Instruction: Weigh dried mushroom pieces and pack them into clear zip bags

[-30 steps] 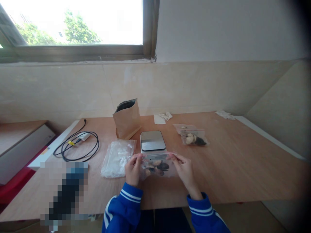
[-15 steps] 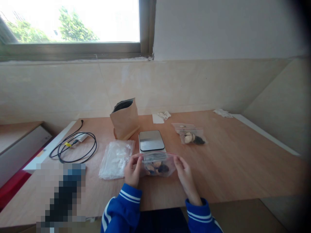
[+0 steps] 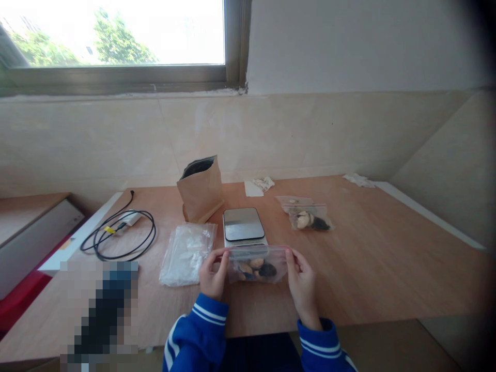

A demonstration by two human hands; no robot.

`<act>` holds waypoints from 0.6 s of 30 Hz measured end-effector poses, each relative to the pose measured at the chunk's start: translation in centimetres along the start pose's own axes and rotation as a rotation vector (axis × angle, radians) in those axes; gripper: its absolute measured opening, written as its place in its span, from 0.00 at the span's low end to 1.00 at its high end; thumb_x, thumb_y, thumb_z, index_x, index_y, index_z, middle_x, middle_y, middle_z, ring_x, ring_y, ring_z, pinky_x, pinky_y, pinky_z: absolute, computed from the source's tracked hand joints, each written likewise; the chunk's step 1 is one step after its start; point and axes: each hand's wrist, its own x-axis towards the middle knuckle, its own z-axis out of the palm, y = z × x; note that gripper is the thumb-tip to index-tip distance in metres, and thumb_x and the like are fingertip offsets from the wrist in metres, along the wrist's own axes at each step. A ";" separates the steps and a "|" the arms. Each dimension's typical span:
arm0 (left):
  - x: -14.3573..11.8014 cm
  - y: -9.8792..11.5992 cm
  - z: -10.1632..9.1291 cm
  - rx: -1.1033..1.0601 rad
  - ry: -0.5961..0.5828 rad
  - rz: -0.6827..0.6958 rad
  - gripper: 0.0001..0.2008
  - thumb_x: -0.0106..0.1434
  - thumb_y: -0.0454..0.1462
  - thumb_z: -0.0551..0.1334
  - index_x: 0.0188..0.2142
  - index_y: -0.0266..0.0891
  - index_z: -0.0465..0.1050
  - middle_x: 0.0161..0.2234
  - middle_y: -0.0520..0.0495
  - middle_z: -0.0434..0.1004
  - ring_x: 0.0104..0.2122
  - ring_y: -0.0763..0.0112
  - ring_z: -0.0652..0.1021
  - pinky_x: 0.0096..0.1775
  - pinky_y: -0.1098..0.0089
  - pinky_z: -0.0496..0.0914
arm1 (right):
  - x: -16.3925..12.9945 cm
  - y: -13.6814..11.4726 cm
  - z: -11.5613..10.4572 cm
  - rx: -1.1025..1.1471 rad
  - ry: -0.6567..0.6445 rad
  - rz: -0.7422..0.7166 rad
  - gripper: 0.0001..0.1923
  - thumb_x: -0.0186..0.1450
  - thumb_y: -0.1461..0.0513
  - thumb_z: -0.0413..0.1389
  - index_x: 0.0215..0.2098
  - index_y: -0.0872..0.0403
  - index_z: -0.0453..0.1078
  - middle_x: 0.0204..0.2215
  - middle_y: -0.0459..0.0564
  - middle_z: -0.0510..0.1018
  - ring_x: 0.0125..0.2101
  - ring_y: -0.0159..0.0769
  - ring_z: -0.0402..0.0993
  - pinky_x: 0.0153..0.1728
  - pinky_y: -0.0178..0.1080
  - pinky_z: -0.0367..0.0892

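Bag, clear plastic with a pinkish-red strip along its top edge (image 3: 279, 258), head view: held upright in front of the scale, its mouth edge stretched level between two hands; whether its base touches the tabletop cannot be told. Contents: several tan pieces (image 3: 256, 264) and one round dark piece (image 3: 267, 269), possibly dried slices, too small to identify surely. Left hand (image 3: 214, 275): thumb and fingers pinched on the bag's upper left corner. Right hand (image 3: 303, 281): same grip, upper right corner. Sleeves, blue with white stripes (image 3: 209, 310), at both wrists. Scale, flat, with silver square plate and black rim (image 3: 244, 225): directly beyond the bag, its near edge partly covered. Stack of clear, flat plastic bags (image 3: 188, 256): just beside the left hand. Pouch, brown paper, dark-lined, standing open (image 3: 201, 191): behind the stack. Second filled clear bag, pale and dark pieces inside (image 3: 321, 211): farther back, right of the scale, overlapping another clear bag (image 3: 289, 202). Cable, black, coiled, with yellow tag (image 3: 122, 226): far left. Paper, white, flat (image 3: 252, 189): behind the scale, crumpled white tissue (image 3: 264, 183) against it. Tabletop, reddish-brown wood (image 3: 372, 268): beneath all.
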 end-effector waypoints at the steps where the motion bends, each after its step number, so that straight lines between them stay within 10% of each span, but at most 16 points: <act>1: 0.0 0.0 0.0 0.000 -0.001 -0.002 0.12 0.59 0.44 0.62 0.34 0.38 0.78 0.36 0.44 0.80 0.38 0.63 0.78 0.43 0.66 0.71 | 0.0 0.0 0.0 -0.002 -0.004 -0.003 0.24 0.62 0.45 0.52 0.40 0.57 0.73 0.36 0.58 0.81 0.38 0.46 0.78 0.40 0.44 0.71; 18: 0.1 -0.5 -0.2 -0.033 -0.041 -0.024 0.13 0.58 0.44 0.63 0.38 0.40 0.80 0.40 0.43 0.81 0.42 0.61 0.78 0.46 0.62 0.71 | 0.2 -0.2 -0.1 0.021 -0.004 0.027 0.25 0.61 0.44 0.52 0.39 0.57 0.73 0.36 0.57 0.81 0.38 0.46 0.77 0.40 0.43 0.71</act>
